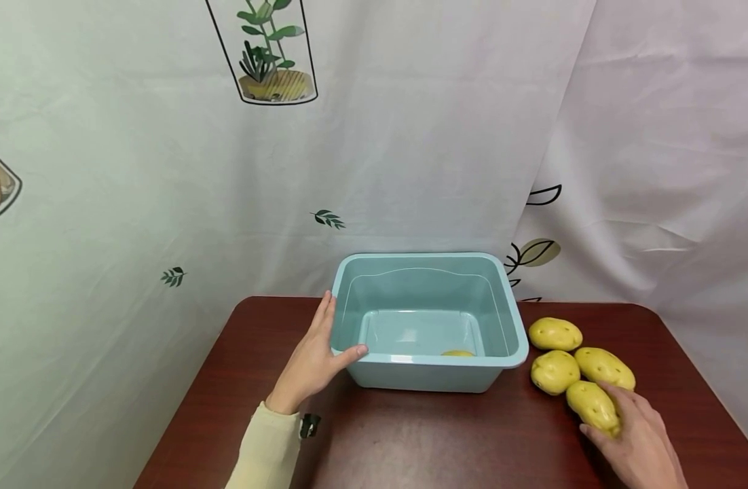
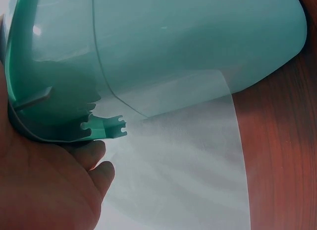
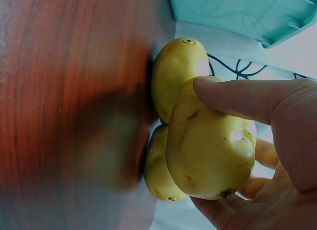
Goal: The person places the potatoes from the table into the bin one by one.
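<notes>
A light blue plastic basin [image 1: 435, 373] stands on the table, with part of a yellow potato [image 1: 457, 353] showing inside, near its front wall. My left hand [image 1: 315, 356] holds the basin's near left corner, thumb over the front rim and fingers along the left side. In the left wrist view, fingertips [image 2: 101, 176] curl below the rim. On the right, my right hand [image 1: 639, 435] grips a potato [image 3: 213, 141] between thumb and fingers. Close beside that one lie three more potatoes: one round [image 1: 555, 372], one at the back [image 1: 555, 334], one to the right [image 1: 605, 367].
The dark red-brown wooden table [image 1: 410, 435] has rounded back corners. Behind it hangs a pale cloth [image 1: 410, 149] printed with plants and leaves, close to the basin's far side. A dark strap piece [image 1: 309, 426] sits at the left wrist.
</notes>
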`<state>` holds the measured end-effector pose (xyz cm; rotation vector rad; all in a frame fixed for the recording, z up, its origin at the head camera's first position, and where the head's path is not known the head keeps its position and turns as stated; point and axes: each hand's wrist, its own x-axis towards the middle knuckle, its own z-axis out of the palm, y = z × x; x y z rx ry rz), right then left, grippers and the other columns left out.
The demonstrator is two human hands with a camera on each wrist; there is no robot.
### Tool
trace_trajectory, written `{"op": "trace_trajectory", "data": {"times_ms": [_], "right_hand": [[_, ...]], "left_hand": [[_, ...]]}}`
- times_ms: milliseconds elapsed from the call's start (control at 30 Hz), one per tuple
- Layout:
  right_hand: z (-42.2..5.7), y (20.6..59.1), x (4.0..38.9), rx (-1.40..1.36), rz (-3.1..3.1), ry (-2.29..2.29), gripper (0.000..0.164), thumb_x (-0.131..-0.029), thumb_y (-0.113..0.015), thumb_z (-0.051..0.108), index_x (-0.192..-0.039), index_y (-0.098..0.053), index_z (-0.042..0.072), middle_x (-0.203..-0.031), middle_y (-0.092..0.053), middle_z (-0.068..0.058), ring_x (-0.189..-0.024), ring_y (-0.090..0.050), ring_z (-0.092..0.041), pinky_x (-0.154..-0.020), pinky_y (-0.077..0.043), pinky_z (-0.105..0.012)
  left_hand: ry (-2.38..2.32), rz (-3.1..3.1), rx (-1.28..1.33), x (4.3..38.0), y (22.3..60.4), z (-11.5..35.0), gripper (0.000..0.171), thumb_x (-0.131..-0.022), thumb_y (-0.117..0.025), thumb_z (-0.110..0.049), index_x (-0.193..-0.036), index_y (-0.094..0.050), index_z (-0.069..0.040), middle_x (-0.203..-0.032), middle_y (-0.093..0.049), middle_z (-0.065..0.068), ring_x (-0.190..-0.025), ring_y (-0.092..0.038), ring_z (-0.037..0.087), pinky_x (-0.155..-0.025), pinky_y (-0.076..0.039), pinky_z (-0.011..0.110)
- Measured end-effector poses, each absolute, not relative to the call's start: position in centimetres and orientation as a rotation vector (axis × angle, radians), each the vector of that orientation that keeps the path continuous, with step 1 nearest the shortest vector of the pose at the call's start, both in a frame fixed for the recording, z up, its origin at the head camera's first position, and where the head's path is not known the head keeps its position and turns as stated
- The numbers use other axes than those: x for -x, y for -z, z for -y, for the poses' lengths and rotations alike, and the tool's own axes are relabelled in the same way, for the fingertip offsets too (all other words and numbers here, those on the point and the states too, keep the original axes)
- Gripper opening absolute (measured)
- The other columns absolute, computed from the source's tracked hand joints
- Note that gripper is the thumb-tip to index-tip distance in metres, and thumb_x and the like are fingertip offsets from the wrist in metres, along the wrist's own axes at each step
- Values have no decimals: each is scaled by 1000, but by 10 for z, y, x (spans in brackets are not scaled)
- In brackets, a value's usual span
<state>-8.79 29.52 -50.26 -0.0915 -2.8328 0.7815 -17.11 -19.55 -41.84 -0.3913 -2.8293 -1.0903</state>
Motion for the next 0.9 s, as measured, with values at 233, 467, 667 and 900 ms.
{"op": "trace_trajectory", "data": {"times_ms": [233, 467, 667, 900], "right_hand": [[-293, 499, 86, 83, 2806, -779, 77, -76, -85, 12, -140, -46, -5, -128, -44, -35, -112, -44, -52, -80, -39, -63], [-291, 495, 87, 74, 2809, -790, 78, -75, -86, 11, -140, -46, -6, -129, -45, -34, -114, -43, -53, -82, -39, -63], [-290, 492, 88, 53, 2778, -801, 77, -75, -86, 12, -139, -47, -7, -128, -47, -33, -113, -44, -52, -83, -38, -63], [-289, 491, 87, 60, 2765, -805, 77, -77, -85, 14, -140, -47, -6, -129, -46, -33, -115, -42, -52, -83, -37, -63]], "left_hand": [[1079, 2837, 383, 171, 419, 195, 111, -86, -68, -65, -162, -9, -11, -168, 1, -8, -150, -26, 25, -111, -37, 53], [1080, 2831, 392, 172, 420, 195, 110, -87, -70, -61, -162, -9, -11, -168, 1, -9, -150, -27, 24, -111, -37, 53], [1072, 2825, 397, 172, 421, 196, 112, -85, -66, -69, -162, -9, -11, -168, 1, -9, -149, -27, 24, -110, -37, 53], [1075, 2822, 393, 173, 421, 196, 113, -85, -66, -69, -162, -10, -10, -168, 0, -7, -150, -26, 26, -110, -38, 54]]}}
